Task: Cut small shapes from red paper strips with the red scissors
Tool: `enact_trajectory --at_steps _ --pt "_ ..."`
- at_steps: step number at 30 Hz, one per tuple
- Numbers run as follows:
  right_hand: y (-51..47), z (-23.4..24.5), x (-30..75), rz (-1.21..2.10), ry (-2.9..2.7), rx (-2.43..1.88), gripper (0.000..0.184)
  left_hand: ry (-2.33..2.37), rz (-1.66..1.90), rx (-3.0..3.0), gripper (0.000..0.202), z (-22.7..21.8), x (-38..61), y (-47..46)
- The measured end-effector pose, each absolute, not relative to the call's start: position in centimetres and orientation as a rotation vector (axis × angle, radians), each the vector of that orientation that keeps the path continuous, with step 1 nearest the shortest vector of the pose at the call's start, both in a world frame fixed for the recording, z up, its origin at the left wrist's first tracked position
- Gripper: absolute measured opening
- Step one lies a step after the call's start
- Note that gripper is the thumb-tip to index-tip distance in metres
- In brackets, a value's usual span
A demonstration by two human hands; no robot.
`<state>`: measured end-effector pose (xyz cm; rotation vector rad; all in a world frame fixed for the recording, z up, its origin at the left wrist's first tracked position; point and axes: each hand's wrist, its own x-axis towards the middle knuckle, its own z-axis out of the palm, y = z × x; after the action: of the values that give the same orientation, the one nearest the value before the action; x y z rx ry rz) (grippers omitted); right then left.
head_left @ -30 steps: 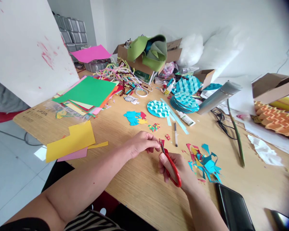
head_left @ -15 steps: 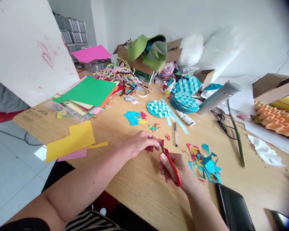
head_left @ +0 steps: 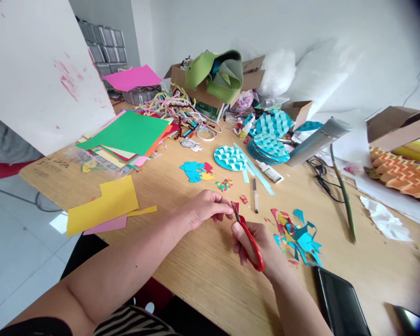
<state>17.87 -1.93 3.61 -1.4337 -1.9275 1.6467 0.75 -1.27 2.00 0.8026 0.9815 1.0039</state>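
Over the near middle of the table, my right hand [head_left: 250,240] grips a pair of red-handled scissors [head_left: 254,247], blades pointing up and away. Their tips touch a small piece of red paper [head_left: 236,206] at the fingertips of my left hand [head_left: 213,207], which pinches it; the fingers hide part of the piece. Beyond lie blue, red and yellow paper fish [head_left: 193,171] and a small pile of tiny coloured paper bits [head_left: 224,185]. A small red cutout [head_left: 244,199] rests near a pen [head_left: 255,196]. Right of my hand is a heap of paper scraps [head_left: 303,238].
Yellow paper [head_left: 105,207] lies at left, below a stack of coloured sheets [head_left: 129,133]. Blue wavy paper discs [head_left: 230,158], a glue bottle [head_left: 270,171] and a grey roll [head_left: 318,140] stand farther back. A black phone-like object [head_left: 341,301] lies at the near right.
Both hands stay in nearly the same place. The left fingertips have shifted very slightly right, against the scissor blades.
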Motion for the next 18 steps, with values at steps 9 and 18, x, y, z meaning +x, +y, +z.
enact_trajectory --at_steps 9,18 --pt "-1.79 3.63 17.92 1.656 -1.975 -1.385 0.048 1.017 0.980 0.842 0.015 2.19 0.71 -1.30" --pt "-1.73 3.71 17.93 1.656 -1.947 -1.419 0.049 1.029 0.965 0.860 0.016 2.09 0.62 -1.29"
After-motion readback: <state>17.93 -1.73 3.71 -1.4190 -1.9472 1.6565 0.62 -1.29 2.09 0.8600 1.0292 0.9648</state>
